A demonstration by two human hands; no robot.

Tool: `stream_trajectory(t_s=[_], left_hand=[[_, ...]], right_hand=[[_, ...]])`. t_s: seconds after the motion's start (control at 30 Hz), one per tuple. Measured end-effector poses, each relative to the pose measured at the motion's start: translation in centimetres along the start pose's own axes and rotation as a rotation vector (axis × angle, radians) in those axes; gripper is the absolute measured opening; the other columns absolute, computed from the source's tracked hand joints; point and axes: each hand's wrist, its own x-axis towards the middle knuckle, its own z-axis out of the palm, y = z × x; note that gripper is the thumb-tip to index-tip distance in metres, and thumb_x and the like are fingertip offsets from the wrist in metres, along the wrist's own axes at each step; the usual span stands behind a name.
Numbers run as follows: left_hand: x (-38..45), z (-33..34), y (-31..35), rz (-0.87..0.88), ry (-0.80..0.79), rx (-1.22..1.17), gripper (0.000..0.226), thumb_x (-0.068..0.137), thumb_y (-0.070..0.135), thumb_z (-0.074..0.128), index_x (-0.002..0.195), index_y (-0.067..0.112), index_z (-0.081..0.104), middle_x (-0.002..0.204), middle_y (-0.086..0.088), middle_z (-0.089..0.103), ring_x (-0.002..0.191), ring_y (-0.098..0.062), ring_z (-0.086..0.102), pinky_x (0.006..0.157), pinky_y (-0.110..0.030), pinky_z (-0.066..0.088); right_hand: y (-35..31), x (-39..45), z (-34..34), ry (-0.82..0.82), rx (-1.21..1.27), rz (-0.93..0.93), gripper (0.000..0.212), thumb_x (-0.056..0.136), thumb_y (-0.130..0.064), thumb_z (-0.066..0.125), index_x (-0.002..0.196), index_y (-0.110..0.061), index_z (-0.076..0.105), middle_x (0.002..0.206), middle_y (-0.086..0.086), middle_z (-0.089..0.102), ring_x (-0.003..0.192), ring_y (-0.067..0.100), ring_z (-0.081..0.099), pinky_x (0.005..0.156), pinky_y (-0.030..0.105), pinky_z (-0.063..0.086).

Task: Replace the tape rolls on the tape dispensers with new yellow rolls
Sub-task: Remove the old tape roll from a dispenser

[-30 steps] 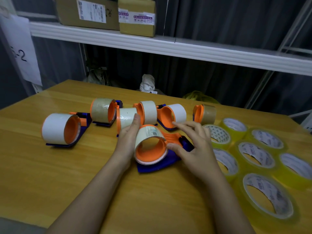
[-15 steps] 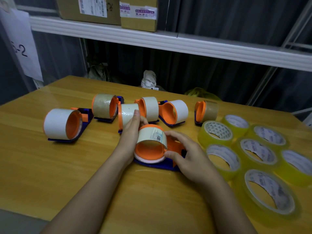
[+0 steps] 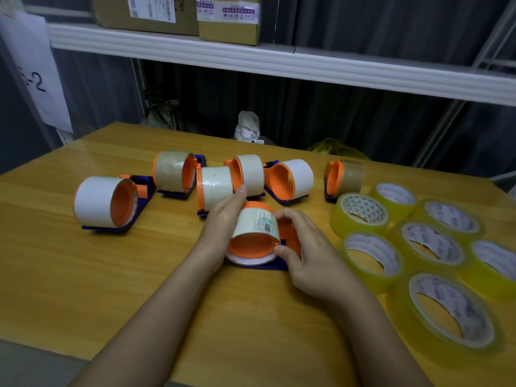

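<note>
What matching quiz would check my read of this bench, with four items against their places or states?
Items:
1. left hand
2. right hand
3. yellow rolls
4. cardboard boxes

Places or states:
A. on the shelf above the table
B. lying flat at the table's right
C. fingers straight along the near dispenser's old roll
D. fingers curled around the old roll

Pairs: 1-C, 2-D, 3-B, 4-A

We observe two bare forearms entering from the lower edge, with no sleeve, glove, watch or ring visible on either. The left hand [image 3: 223, 224] and the right hand [image 3: 310, 258] are both uncovered, with short, unpainted fingernails. We can see nothing of the person above the forearms.
</note>
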Motion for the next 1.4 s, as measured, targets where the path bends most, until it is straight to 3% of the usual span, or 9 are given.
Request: stream_trajectory(t_s=[0.2,0.5,0.63,0.7,0.8,0.9,1.03,1.17,1.4], left_hand=[[1.1,-0.2,-0.5,0.043,0.089,0.062,0.043,0.098,0.047,0.038,0.068,0.020,0.052,0.073,-0.002,0.055,0.075,-0.021,0.054,0.075,-0.042,0.043],[0.6,-0.4,-0.9,0.158,0.259,0.248,0.051,0.104,0.037,0.027,0.070,0.020,0.062,0.076,-0.001,0.065,0.080,-0.016,0.061,0.073,-0.032,0.045],[-0.1,-0.6,-1.4,0.142,-0.073,0.230,0.039,0.099,0.048,0.034,0.111,0.025,0.063,0.113,0.004,0.064,0.107,-0.007,0.058,0.092,-0.032,0.046],[-0.7,-1.0,-1.7,0.131,-0.285,0.248,0.060,0.087,0.060,0.041,0.141,0.032,0.038,0.143,0.014,0.041,0.130,0.002,0.039,0.107,-0.026,0.035],[-0.9,-1.3,-1.6,0.152,-0.432,0.388,0.097,0.074,0.066,0.057,0.150,0.036,0.007,0.153,0.022,0.011,0.138,0.007,0.016,0.106,-0.009,0.024],[-0.9,-1.4,-1.5,0.197,-0.454,0.533,0.092,0.087,0.039,0.062,0.150,0.031,-0.004,0.148,0.031,-0.005,0.132,0.023,-0.003,0.100,0.006,0.011],[-0.9,-1.1,-2.1,0.328,-0.352,0.631,0.076,0.094,-0.006,0.042,0.151,0.019,-0.003,0.157,0.011,-0.004,0.134,0.021,-0.007,0.106,0.001,0.003],[-0.5,-0.9,-2.6,0.393,-0.236,0.649,0.074,0.090,-0.011,0.042,0.151,0.012,0.008,0.160,0.000,0.006,0.144,0.000,0.002,0.108,-0.001,0.005],[0.0,-1.0,-2.7,0.435,-0.207,0.658,0.075,0.088,-0.015,0.044,0.151,0.014,0.015,0.159,-0.003,0.012,0.145,-0.007,0.008,0.105,0.001,0.008]], right_hand=[[0.4,0.2,0.1,0.087,-0.128,-0.093,0.042,0.091,-0.021,0.061,0.128,-0.027,0.042,0.129,-0.017,0.029,0.127,-0.004,0.014,0.096,-0.003,0.010],[0.5,0.2,0.3,0.105,-0.086,-0.080,0.045,0.093,-0.021,0.059,0.134,-0.026,0.040,0.130,-0.014,0.040,0.119,0.002,0.042,0.097,0.020,0.038],[1.0,0.3,0.0,0.155,-0.042,-0.060,0.044,0.093,-0.018,0.060,0.132,-0.025,0.041,0.124,-0.015,0.041,0.115,0.001,0.045,0.093,0.015,0.037],[1.4,0.2,-0.1,0.176,0.007,-0.045,0.044,0.092,-0.013,0.061,0.130,-0.025,0.043,0.123,-0.015,0.042,0.117,0.002,0.046,0.094,0.010,0.037],[1.8,0.0,-0.5,0.167,0.058,-0.026,0.044,0.092,-0.012,0.060,0.130,-0.026,0.043,0.126,-0.014,0.042,0.114,-0.010,0.044,0.091,0.000,0.034],[2.0,0.1,-0.5,0.157,0.077,-0.020,0.044,0.094,-0.013,0.058,0.132,-0.027,0.042,0.128,-0.014,0.042,0.116,-0.009,0.045,0.093,0.003,0.036],[2.2,0.5,0.0,0.162,0.077,-0.031,0.043,0.095,-0.014,0.056,0.133,-0.027,0.042,0.130,-0.014,0.043,0.124,0.001,0.044,0.101,0.019,0.038],[2.1,0.6,0.1,0.171,0.068,-0.044,0.044,0.095,-0.017,0.058,0.134,-0.026,0.041,0.129,-0.014,0.041,0.114,-0.012,0.044,0.091,0.001,0.035],[2.1,0.5,0.2,0.194,0.056,-0.071,0.044,0.094,-0.020,0.060,0.134,-0.024,0.043,0.125,-0.014,0.042,0.112,-0.012,0.045,0.091,0.001,0.034]])
